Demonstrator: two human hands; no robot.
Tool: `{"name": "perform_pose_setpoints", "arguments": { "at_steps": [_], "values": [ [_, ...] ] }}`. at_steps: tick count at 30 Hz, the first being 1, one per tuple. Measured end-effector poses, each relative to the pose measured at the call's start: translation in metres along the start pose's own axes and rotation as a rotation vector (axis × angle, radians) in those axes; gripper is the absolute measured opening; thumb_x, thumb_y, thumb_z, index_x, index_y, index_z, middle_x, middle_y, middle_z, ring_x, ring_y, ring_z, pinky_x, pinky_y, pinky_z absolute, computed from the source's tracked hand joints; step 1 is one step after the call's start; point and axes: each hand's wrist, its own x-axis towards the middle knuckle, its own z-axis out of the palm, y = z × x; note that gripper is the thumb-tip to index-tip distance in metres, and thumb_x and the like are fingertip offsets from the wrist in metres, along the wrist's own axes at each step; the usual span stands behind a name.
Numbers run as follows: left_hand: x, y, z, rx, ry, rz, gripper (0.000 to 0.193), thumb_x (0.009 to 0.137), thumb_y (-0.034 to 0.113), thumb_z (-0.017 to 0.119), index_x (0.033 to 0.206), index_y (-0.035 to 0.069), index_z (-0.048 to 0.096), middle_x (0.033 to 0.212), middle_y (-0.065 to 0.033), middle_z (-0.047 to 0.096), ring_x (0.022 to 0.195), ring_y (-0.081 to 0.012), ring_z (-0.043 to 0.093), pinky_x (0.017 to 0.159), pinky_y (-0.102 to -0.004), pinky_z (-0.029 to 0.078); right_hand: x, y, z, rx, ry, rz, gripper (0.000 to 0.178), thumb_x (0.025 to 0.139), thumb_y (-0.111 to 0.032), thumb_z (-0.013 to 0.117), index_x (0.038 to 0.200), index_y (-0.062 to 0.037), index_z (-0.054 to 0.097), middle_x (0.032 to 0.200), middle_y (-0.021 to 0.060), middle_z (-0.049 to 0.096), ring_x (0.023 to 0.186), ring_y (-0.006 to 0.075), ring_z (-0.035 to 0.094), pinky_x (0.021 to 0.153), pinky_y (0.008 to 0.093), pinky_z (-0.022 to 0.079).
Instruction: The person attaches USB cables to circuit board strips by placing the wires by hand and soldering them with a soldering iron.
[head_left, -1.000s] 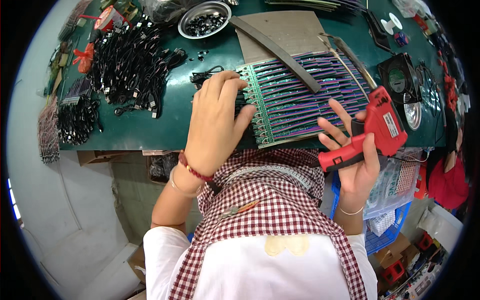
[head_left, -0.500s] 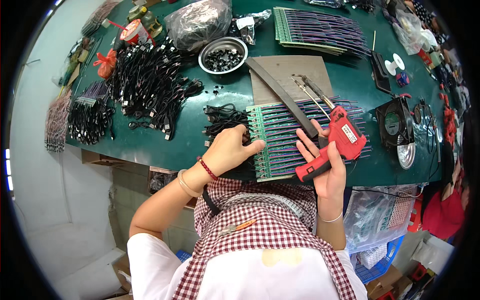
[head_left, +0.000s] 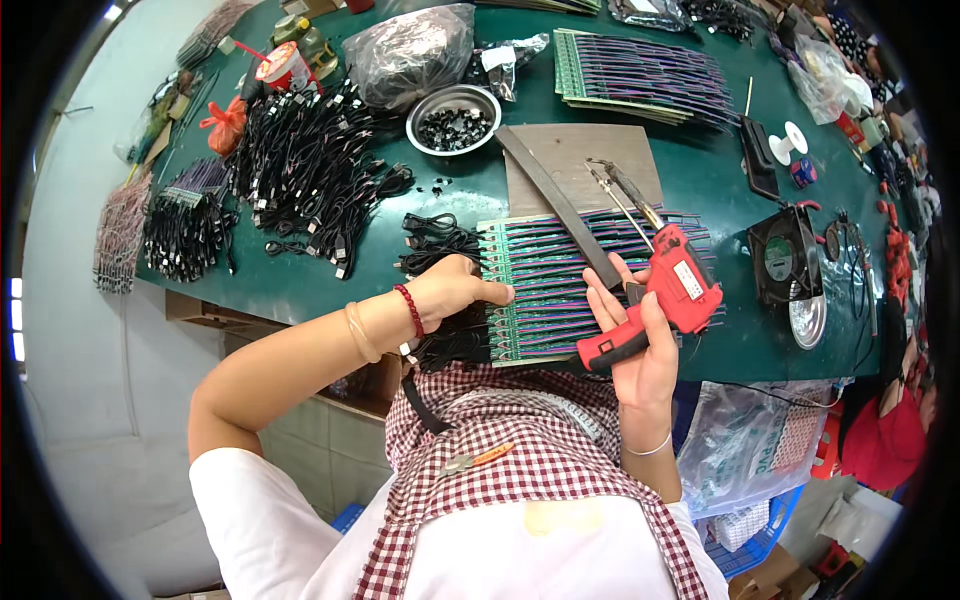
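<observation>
Right hand (head_left: 645,375): your fingers and thumb close round the grip of the gun (head_left: 688,285), held over the board's right side. Its barrel points up-left, away from you; long axis slants from there down toward you, handle butt low and left. Red body, black trim, pale label, two slim metal rods at the front.

Left hand (head_left: 450,288): your thumb rests on the left edge of the board (head_left: 545,312); fingers hidden, so I can't tell whether you pinch it. Board lies on the table (head_left: 375,262) before you, green, dark and purple wires running left to right. Grey bar (head_left: 560,205) slants across it and the cardboard (head_left: 635,165).

Beyond: steel bowl (head_left: 452,93) of small black parts (head_left: 453,128); clear bag (head_left: 412,60), contents dark, probably cables.
</observation>
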Motion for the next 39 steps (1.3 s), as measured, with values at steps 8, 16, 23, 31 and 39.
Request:
{"name": "perform_pose_setpoints", "arguments": {
  "at_steps": [8,16,23,31,39],
  "values": [
    [-0.001,0.008,0.005,0.154,0.123,0.022,0.032,0.072,0.013,0.074,0.096,-0.007,0.067,0.091,-0.0103,0.068,0.082,-0.0158,0.062,0.078,-0.0274,0.047,-0.003,0.008,0.004,-0.086,0.022,-0.069,0.042,0.095,-0.017,0.051,0.131,0.0023,0.038,0.139,0.0200,0.038,0.126,0.0371,0.044,0.107,0.0463,0.036],
    [-0.002,0.017,0.008,0.381,0.278,-0.059,0.037,0.063,0.018,0.079,0.084,-0.010,0.067,0.083,-0.0128,0.067,0.073,-0.0184,0.062,0.070,-0.0290,0.048,-0.002,0.015,-0.001,-0.047,0.013,-0.084,0.035,0.095,-0.016,0.051,0.124,0.0008,0.042,0.138,0.0199,0.040,0.124,0.0374,0.046,0.106,0.0459,0.038],
    [0.006,0.018,0.011,0.506,0.366,-0.076,0.033,0.063,0.014,0.079,0.084,-0.008,0.068,0.080,-0.0128,0.066,0.064,-0.0184,0.060,0.060,-0.0310,0.050,-0.002,0.018,-0.006,-0.007,0.015,-0.083,0.031,0.095,-0.016,0.052,0.121,-0.0012,0.044,0.137,0.0193,0.042,0.122,0.0367,0.049,0.105,0.0457,0.039],
    [0.005,0.030,0.017,0.584,0.411,-0.160,0.034,0.062,0.013,0.080,0.086,-0.007,0.067,0.083,-0.0116,0.066,0.067,-0.0181,0.061,0.057,-0.0303,0.051,0.000,0.021,-0.005,-0.061,0.031,-0.120,0.026,0.094,-0.019,0.051,0.113,-0.0022,0.045,0.135,0.0239,0.043,0.122,0.0424,0.047,0.105,0.0476,0.039],
    [0.001,0.043,0.025,0.812,0.426,-0.189,0.043,0.061,0.019,0.080,0.092,-0.008,0.067,0.091,-0.0164,0.067,0.080,-0.0246,0.064,0.072,-0.0349,0.051,0.001,0.026,-0.003,-0.063,0.041,-0.138,0.026,0.094,-0.018,0.050,0.114,-0.0015,0.044,0.133,0.0245,0.044,0.120,0.0423,0.049,0.105,0.0479,0.040]
  ]
}}
